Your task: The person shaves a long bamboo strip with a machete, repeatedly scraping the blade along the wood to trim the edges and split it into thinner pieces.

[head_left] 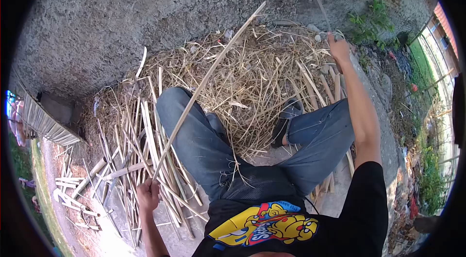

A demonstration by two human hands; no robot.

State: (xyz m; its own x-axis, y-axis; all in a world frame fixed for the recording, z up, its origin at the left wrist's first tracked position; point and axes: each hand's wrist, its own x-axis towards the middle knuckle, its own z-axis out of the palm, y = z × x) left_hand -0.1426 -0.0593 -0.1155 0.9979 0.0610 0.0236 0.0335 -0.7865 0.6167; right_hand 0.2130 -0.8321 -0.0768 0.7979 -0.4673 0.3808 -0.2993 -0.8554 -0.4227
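Observation:
My left hand (147, 196) is closed around the lower end of a long bamboo strip (203, 84). The strip slants up and away across my right-leaning view, past my bent knee, and its far end looks frayed near the wall. Out at the upper right, my right hand (339, 50) is wrapped round the handle of a long-bladed knife (322, 13), its blade pointing up toward the wall. The handle is mostly hidden by my fingers. Blade and strip are well apart. Thin shavings (236, 169) lie on my lap.
A rough grey wall (145, 9) rises in front. Bamboo shavings (242, 82) cover the ground between my legs. Many split strips (150, 135) are heaped on the left, with more pieces (330, 87) beside my right leg. A green plant (373, 20) grows at the wall.

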